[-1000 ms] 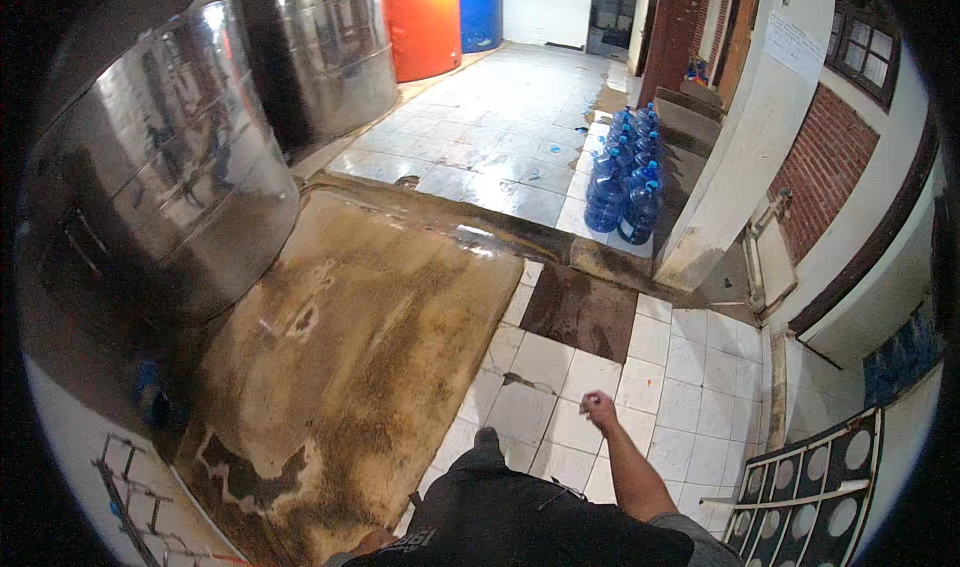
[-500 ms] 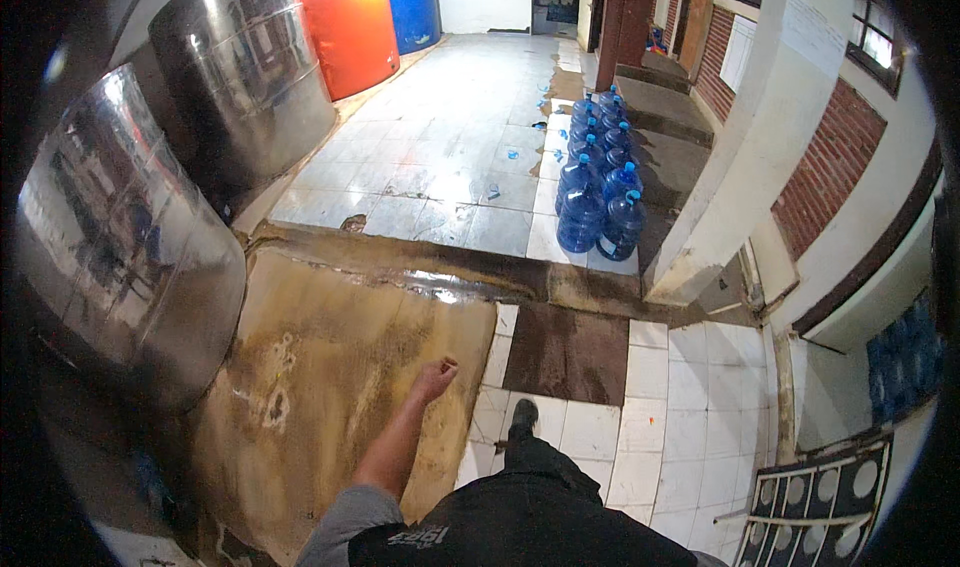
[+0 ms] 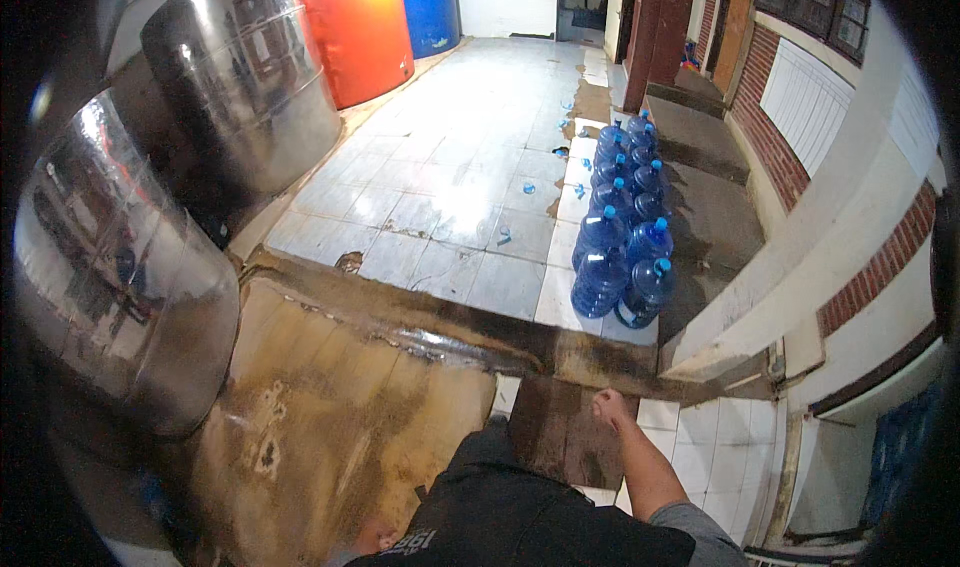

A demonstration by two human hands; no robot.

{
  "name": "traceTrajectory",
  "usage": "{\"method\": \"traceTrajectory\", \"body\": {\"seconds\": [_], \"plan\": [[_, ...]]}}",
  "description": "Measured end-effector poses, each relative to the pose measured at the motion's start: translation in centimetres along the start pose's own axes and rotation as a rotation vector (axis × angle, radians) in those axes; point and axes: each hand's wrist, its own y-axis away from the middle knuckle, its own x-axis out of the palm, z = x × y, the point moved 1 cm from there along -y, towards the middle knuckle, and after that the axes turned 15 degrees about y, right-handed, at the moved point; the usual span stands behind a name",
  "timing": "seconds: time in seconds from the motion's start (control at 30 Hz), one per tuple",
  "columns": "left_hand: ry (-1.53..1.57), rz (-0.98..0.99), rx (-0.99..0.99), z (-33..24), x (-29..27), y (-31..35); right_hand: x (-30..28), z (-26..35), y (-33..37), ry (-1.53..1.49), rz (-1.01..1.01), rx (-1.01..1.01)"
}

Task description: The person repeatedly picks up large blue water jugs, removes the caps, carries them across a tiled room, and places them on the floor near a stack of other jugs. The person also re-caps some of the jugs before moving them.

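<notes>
My right hand [image 3: 608, 408] swings forward over the dark brown floor patch [image 3: 560, 427], its fingers curled in with nothing visible in them. Low in the picture, beside my dark shirt, my left hand [image 3: 376, 537] shows only in part, above the wet yellowish floor [image 3: 330, 407]; its fingers are too blurred and hidden to read. Ahead of my right hand, several blue water jugs [image 3: 603, 229] with blue caps stand upright in two rows on the raised tiled floor. Neither hand touches them.
A raised step edge [image 3: 400, 292] crosses in front of me. Large shiny metal tanks [image 3: 120, 277] line the left, with an orange tank [image 3: 355, 37] and a blue tank [image 3: 430, 12] beyond. Loose blue bits [image 3: 529, 188] lie on the tiles. A white pillar [image 3: 790, 257] leans at the right.
I have moved forward, and the jugs and step appear nearer. My left hand has swung back to the lower edge, while my right hand has come forward into view.
</notes>
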Motion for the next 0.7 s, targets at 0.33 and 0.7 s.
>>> {"method": "traceTrajectory", "body": {"seconds": [0.33, 0.7], "plan": [[-0.326, 0.164, 0.115, -34.8, -4.3, -28.4, -2.2, 1.9, -17.5, -0.036, 0.229, 0.103], [-0.211, -0.088, 0.760, -96.5, 0.8, -46.9, -4.6, -1.2, -26.4, 0.121, 0.397, 0.498]]}}
